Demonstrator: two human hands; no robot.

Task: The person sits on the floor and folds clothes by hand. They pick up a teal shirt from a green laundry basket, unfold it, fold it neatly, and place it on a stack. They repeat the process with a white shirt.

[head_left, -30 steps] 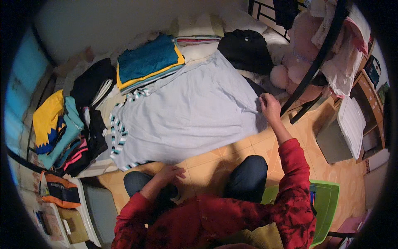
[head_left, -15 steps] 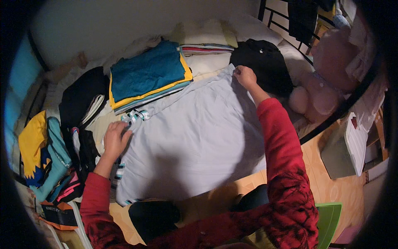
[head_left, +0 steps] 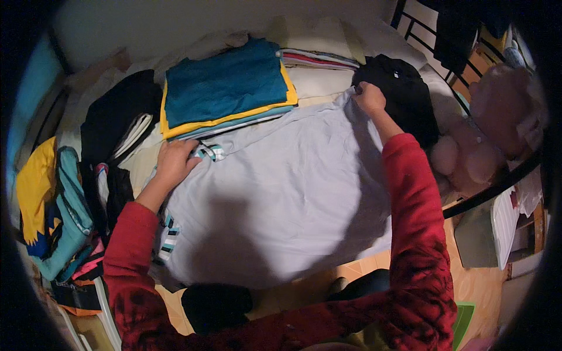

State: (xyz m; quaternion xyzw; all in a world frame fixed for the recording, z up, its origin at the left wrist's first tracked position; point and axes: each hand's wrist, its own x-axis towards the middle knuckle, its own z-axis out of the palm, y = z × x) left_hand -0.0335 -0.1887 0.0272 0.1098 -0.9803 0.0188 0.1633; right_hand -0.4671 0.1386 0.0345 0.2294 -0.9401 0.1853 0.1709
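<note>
A pale grey shirt [head_left: 293, 187] with teal, black and white checked trim lies spread over the near side of the bed. At its far left, my left hand [head_left: 175, 164] is on the cloth by the checked trim [head_left: 212, 152], fingers curled at the edge and fingertips partly hidden. My right hand [head_left: 370, 98] pinches the shirt's far right corner, beside a folded black garment [head_left: 398, 88]. Just beyond the shirt sits a stack of folded clothes, with a dark teal garment [head_left: 225, 85] on top and a yellow one [head_left: 290, 88] below it.
Black clothes [head_left: 117, 117] and a yellow garment [head_left: 36, 187] with teal cloth [head_left: 73, 193] lie at the left. More folded clothes [head_left: 319, 58] sit at the back. A pink plush toy [head_left: 468, 155] rests at the right by the black bed rail [head_left: 492, 187]. A lidded bin [head_left: 477, 234] stands on the floor.
My left hand has moved away from me and slightly right, up to the checked trim. My right hand still holds the far right corner. The whole view has shifted a little.
</note>
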